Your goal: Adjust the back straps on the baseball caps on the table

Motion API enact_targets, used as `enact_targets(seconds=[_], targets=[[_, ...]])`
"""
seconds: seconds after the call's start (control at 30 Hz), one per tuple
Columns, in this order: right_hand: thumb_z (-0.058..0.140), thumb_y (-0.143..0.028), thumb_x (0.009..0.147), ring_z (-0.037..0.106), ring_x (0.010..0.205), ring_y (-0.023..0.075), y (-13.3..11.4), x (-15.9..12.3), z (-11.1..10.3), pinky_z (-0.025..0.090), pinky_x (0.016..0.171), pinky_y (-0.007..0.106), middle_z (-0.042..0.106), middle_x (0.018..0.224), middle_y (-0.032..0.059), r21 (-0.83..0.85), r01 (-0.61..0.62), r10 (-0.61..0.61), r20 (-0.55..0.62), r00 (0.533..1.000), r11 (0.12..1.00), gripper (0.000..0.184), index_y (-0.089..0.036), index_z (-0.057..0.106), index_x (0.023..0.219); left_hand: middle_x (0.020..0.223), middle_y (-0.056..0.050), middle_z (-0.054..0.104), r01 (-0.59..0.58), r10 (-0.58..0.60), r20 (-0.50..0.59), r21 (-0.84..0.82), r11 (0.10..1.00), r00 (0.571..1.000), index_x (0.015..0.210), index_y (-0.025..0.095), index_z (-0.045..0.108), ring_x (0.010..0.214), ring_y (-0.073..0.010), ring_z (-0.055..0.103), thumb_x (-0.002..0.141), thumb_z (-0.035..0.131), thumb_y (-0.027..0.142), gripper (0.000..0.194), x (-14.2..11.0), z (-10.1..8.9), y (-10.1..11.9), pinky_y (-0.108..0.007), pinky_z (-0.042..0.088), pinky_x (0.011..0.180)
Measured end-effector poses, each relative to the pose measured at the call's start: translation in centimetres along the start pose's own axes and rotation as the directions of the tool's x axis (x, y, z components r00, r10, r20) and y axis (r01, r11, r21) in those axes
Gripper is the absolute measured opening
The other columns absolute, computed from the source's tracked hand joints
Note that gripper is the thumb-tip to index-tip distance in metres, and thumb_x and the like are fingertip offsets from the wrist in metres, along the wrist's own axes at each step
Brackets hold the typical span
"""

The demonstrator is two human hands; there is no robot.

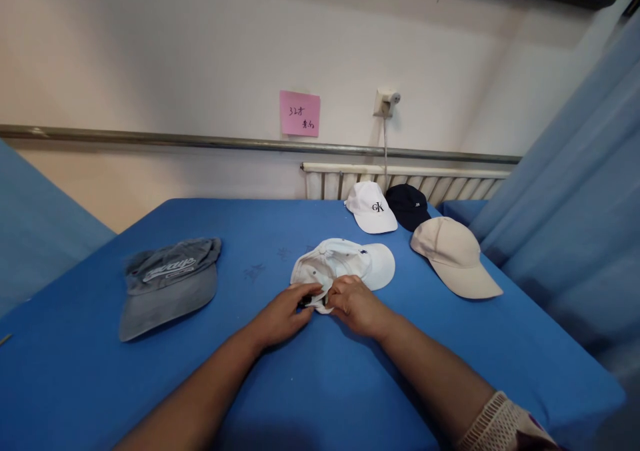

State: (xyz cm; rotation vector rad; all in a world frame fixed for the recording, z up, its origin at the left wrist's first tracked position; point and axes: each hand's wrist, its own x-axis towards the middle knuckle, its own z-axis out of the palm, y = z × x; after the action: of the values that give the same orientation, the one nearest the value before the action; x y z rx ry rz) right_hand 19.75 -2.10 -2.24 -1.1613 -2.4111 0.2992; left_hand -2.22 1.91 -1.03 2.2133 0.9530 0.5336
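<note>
A pale, nearly white baseball cap [381,264] lies on its side on the blue table cover [280,384], brim pointing right and the hollow of its crown facing up toward me. My left hand [289,312] pinches the near edge of this cap at its left, around the back strap, where something small and dark shows under the fingers. My right hand [357,304] is closed on the same edge just to the right. Both sets of fingers nearly meet at the strap; its fastening is mostly hidden behind them.
A grey cap with white lettering [173,287] lies at the left. Toward the back right are a white cap [371,207], a dark navy cap [407,205] and a beige cap [455,254]. A radiator [350,177] and wall rail [210,142] run behind; a blue curtain [570,204] hangs right.
</note>
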Motion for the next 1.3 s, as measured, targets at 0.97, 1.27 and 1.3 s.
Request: enact_targets(seconds=[0.97,1.27,1.3], targets=[[0.048,-0.015,0.094,0.062,0.103,0.0211,-1.3,-0.6,0.8,0.048,0.087,0.03,0.055,0.135,0.0088,-0.109,-0.205,0.196,-0.084,0.977,0.973,0.027,-0.023,0.066,0.113,0.073,-0.001,0.059,0.201,-0.273,-0.072,-0.504,0.84,0.959,0.054,0.018,0.05,0.066,-0.0141,0.051,0.072,0.061,0.039,0.03,1.4,0.3,0.8,-0.027,0.041,0.063],[0.047,-0.014,0.094,0.06,0.099,0.0233,-1.6,-0.5,1.2,0.047,0.087,0.034,0.057,0.132,0.0098,-0.194,-0.113,0.082,-0.163,0.983,0.975,0.029,-0.022,0.068,0.112,0.081,-0.004,0.061,0.236,-0.354,-0.148,-0.508,0.828,0.924,0.049,0.018,0.044,0.068,-0.015,0.052,0.062,0.059,0.032,0.024,1.5,0.7,1.0,-0.027,0.041,0.063],[0.047,-0.014,0.094,0.06,0.1,0.0232,-1.7,-0.5,1.2,0.046,0.088,0.034,0.057,0.131,0.0097,-0.197,-0.101,0.067,-0.173,0.983,0.975,0.029,-0.022,0.068,0.112,0.082,-0.004,0.061,0.239,-0.361,-0.154,-0.509,0.827,0.92,0.049,0.018,0.044,0.067,-0.0148,0.052,0.061,0.059,0.032,0.024,1.6,0.8,1.0,-0.027,0.041,0.062]])
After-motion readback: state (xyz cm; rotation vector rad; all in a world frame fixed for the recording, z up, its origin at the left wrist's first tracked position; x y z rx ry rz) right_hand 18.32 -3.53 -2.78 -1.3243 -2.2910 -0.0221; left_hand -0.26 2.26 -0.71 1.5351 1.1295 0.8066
